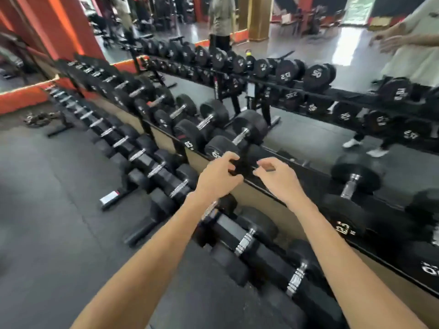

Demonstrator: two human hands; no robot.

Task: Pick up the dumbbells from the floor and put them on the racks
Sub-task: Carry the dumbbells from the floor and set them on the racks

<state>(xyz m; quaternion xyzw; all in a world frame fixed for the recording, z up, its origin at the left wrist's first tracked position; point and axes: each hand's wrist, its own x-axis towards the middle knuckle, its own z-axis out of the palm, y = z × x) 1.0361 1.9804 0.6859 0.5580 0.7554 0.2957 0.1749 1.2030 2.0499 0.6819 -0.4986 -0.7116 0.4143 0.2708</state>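
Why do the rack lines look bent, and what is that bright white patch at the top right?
Head view: the wide-angle lens bows the upper rack and stretches both forearms; the white patch is glare on glossy flooring seen in the mirror; the far dumbbells and the left hand and right hand look slightly soft with motion blur.

Matt black rubber is seen on the dumbbell heads, knurled bright metal on their handles, matt dark rubber on the floor.
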